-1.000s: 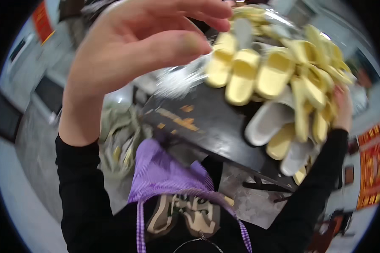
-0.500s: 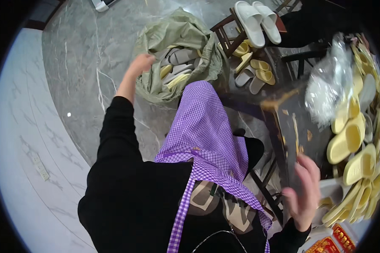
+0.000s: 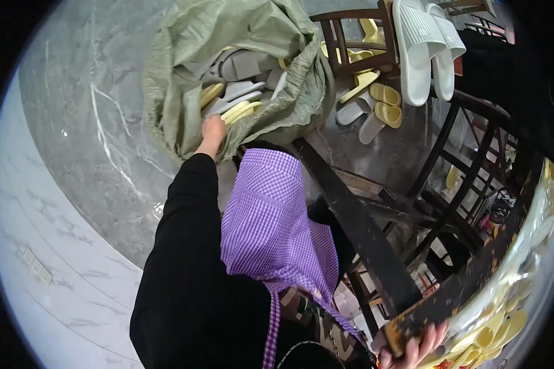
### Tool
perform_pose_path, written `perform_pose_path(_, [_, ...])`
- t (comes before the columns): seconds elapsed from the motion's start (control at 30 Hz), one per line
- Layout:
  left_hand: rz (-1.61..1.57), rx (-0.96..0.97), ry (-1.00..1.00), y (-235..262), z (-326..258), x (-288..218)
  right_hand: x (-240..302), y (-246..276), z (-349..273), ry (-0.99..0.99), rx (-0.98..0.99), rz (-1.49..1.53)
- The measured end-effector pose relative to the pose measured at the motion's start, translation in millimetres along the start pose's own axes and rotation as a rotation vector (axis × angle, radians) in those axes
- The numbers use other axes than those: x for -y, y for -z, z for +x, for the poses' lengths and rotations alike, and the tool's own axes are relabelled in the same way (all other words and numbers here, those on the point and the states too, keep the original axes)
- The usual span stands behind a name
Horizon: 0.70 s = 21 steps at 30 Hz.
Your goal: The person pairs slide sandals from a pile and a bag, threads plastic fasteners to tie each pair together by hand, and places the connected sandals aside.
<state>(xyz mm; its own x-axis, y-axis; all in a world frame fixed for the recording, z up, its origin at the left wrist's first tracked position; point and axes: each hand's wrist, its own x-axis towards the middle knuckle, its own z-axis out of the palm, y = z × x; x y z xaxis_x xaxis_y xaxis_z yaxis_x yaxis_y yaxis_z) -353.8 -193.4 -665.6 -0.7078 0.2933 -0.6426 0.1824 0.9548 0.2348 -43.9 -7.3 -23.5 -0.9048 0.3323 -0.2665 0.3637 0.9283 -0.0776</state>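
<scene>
My left hand reaches into the wide mouth of a green woven sack. Its fingers are closed at the near end of a pair of pale yellow slippers. Grey slippers and a few more yellow ones lie heaped in the sack. My right hand is at the corner of a worn dark wooden table. Its fingers are stretched over the table's edge and hold nothing. Beside that hand, a pile of yellow slippers lies partly under clear plastic wrap.
White slippers rest on a wooden chair beyond the sack. Several yellow and grey slippers are on the grey marbled floor. A dark chair frame stands at the right. A pale wall curves along the left.
My left hand has moved from above the sack's rim down into it, onto the yellow slippers. My right hand has come down to the table corner. The view has shifted toward the sack.
</scene>
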Motion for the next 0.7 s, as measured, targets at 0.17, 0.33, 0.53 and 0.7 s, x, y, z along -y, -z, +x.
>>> perform_pose_path(0.17, [0.181,0.069,-0.132,-14.6,21.8,-31.6,-17.8,-2.1,-16.9,0.279,0.035,-0.107])
perform_pose_path(0.33, [0.364,-0.043,-0.147,-41.5,32.8,-43.3,-29.6,-5.0,-45.8,0.167,-0.041,0.078])
perform_pose_path(0.53, [0.333,-0.037,-0.209,-33.3,22.0,-64.5,-29.2,-18.8,-83.5,0.114,-0.254,0.085])
perform_pose_path(0.7, [0.201,-0.039,-0.175,-18.7,3.0,-40.7,-11.9,5.4,-17.1,0.087,0.016,0.071])
